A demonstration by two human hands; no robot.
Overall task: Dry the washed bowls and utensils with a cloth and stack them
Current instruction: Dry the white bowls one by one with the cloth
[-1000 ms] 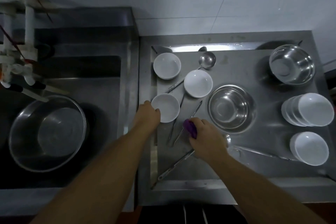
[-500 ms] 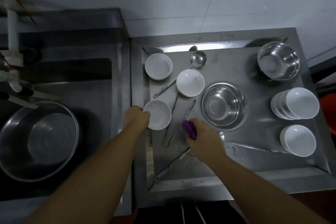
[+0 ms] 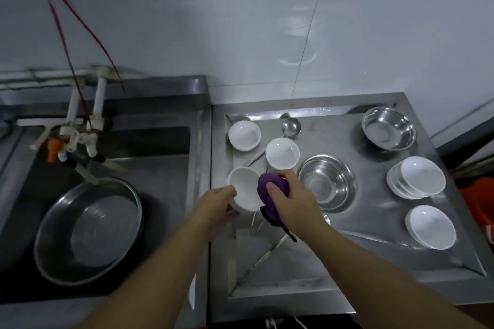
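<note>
Spanning the back, a grey tiled wall (image 3: 267, 21) rose behind everything, red cords (image 3: 57, 19) dangling down it toward the white taps (image 3: 80, 128). Below on the left sat the steel sink (image 3: 165, 168), a wide steel basin (image 3: 88, 230) lying in it. To the right stretched the steel draining tray (image 3: 374, 256), wet and shiny! On it stood two steel bowls, one central (image 3: 327, 184), one at the far corner (image 3: 389, 128); a stack of white bowls (image 3: 417, 177) and a single one (image 3: 430, 227) on the right; two more white bowls (image 3: 244, 135) (image 3: 282, 153) at the far left, a ladle (image 3: 291, 127) beside them. Front and centre, the left hand (image 3: 216, 205) gripped a tilted white bowl (image 3: 244, 189) by its rim, lifted over the tray. The right hand (image 3: 290, 200) clutched a purple cloth (image 3: 271, 192), fingers curled round it, pressing it against the bowl.
</note>
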